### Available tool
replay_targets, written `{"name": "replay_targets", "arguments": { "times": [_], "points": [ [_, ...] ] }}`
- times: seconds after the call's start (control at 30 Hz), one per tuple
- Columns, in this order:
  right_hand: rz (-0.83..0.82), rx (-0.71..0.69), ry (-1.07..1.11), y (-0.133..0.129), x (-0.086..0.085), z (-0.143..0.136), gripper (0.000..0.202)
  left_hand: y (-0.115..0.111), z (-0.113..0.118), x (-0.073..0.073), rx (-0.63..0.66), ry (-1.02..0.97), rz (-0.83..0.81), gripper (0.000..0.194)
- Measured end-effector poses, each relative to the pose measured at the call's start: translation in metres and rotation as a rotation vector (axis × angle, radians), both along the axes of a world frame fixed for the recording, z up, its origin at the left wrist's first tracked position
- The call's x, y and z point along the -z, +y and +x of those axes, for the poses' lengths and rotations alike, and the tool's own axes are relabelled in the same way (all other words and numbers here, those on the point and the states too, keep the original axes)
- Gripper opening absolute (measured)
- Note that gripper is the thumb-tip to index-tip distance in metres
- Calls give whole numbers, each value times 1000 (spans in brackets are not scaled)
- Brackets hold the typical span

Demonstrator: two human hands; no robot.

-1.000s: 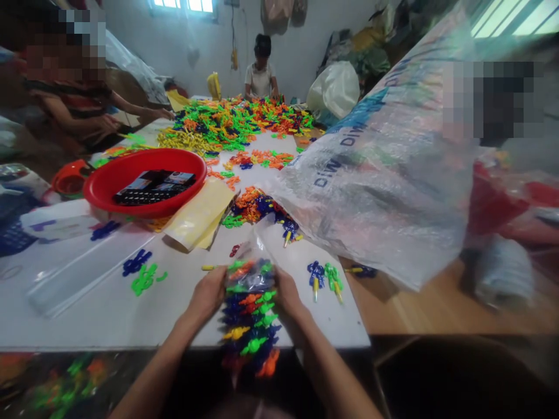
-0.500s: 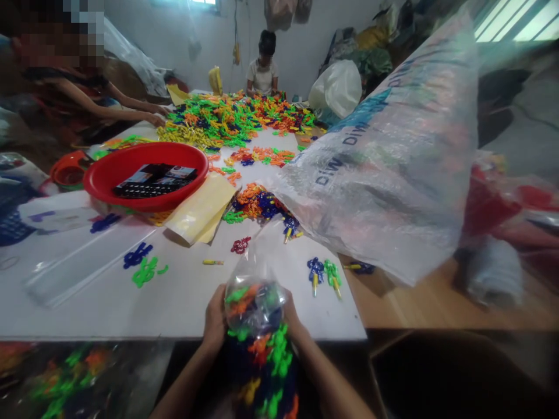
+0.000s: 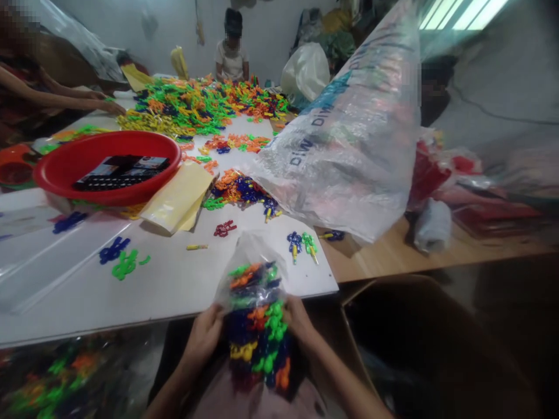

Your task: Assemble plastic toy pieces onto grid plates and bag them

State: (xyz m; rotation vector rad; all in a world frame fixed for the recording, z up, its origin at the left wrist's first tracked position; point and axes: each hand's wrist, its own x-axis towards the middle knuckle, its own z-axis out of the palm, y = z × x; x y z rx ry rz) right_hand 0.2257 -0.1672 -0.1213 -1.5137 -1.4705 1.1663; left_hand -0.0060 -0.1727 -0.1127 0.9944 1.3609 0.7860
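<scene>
A clear plastic bag [image 3: 258, 299] packed with small green, orange, blue and yellow plastic figures stands at the table's near edge, over my lap. My left hand [image 3: 207, 329] grips its left side, fingers curled against the film. On the opposite side my right hand [image 3: 300, 319] holds the bag, its fingertips partly hidden. The bag's loose top rises above the figures. Beyond it lie a dark red figure [image 3: 225, 228] and a small yellow stick [image 3: 197, 247]. A blue figure [image 3: 294, 245] and a green figure [image 3: 310, 247], each with a yellow stick, lie to the right.
A red basin [image 3: 43, 171] holding printed cards sits on the left, beside a folded yellow sheet [image 3: 177, 198]. A big heap of figures [image 3: 196, 110] covers the far table. A large printed plastic sack [image 3: 349, 151] stands right. Two people work at the far side and left.
The view has swung to the right, so the table things sit further left. Both hands still hold the bag, and more of its filled lower part shows.
</scene>
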Motion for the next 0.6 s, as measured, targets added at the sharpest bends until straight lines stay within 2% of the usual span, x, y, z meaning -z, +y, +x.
{"name": "replay_targets", "arguments": {
  "times": [0.1, 0.17, 0.23, 0.3, 0.37, 0.43, 0.5, 0.6],
  "points": [
    [12, -20, -2, -28, 9, 1, 26, -18, -10, 4, 161, 165, 21, 35],
    [43, 26, -51, -27, 6, -1, 26, -14, -12, 1, 171, 291, 91, 33],
    [137, 99, -114, -13, -5, -3, 21, -2, -10, -6, 82, 444, 193, 29],
    [296, 180, -167, 4, -23, -4, 18, 12, -6, -15, -36, 568, 305, 27],
    [481, 190, -212, 15, -43, -3, 17, 21, 0, -24, -116, 637, 426, 26],
    [633, 119, -273, 15, -59, 1, 14, 21, 6, -30, -155, 683, 561, 22],
    [704, 17, -351, 2, -67, 8, 13, 13, 8, -36, -151, 723, 719, 16],
    [682, -140, -430, -32, -71, 21, 14, -13, -3, -43, 22, 764, 1023, 9]
  ]
}}
